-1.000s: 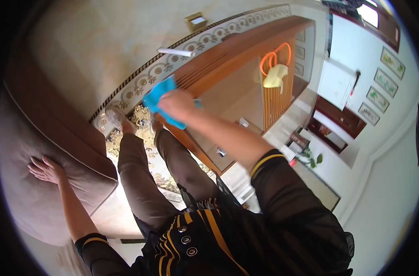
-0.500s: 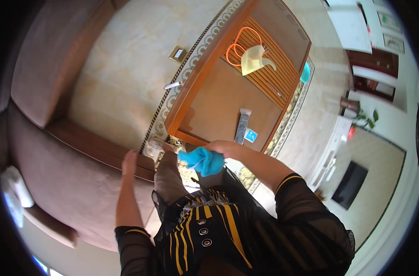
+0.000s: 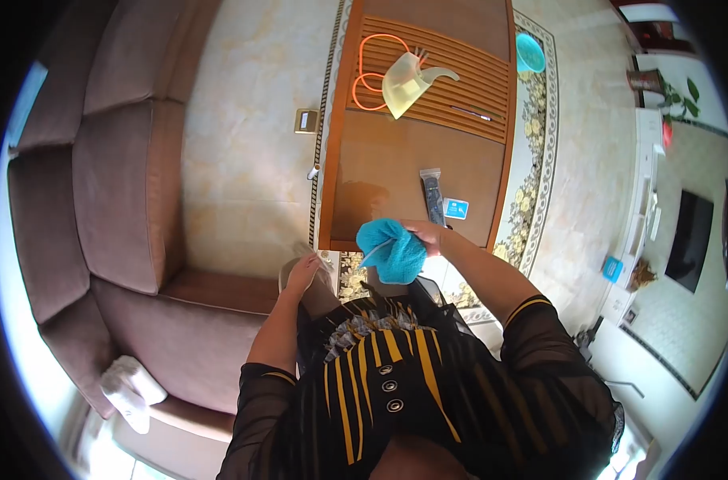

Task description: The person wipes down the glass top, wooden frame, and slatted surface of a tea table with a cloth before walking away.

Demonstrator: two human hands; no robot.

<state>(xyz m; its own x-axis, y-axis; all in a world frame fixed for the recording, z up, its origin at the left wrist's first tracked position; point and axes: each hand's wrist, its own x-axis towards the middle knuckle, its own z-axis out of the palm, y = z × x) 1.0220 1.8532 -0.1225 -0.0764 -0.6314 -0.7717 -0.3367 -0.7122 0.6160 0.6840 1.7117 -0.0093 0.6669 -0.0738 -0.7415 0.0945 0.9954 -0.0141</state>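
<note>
In the head view, my right hand (image 3: pixel 428 235) grips a bunched blue cloth (image 3: pixel 393 253) just off the near edge of the brown wooden table (image 3: pixel 412 160). Its folds hang to the left of my fingers. My left hand (image 3: pixel 302 274) is empty, with fingers stretched out, above my knee and left of the table corner. On the tabletop closest to the cloth lie a dark packet with a clear end (image 3: pixel 432 196) and a small blue-and-white card or box (image 3: pixel 456 209).
A pale yellow translucent piece with a curved handle (image 3: pixel 408 84) and a looped orange cord (image 3: pixel 362 64) rest on the table's slats, near a pen-like stick (image 3: pixel 470 113). A turquoise bucket (image 3: pixel 530 53) stands beyond the table's right edge. Brown sofas (image 3: pixel 116 200) line the left.
My view has turned, so the table now appears more upright. The blue cloth has moved right and slightly up with my right hand. My left hand has come inward, toward my knee.
</note>
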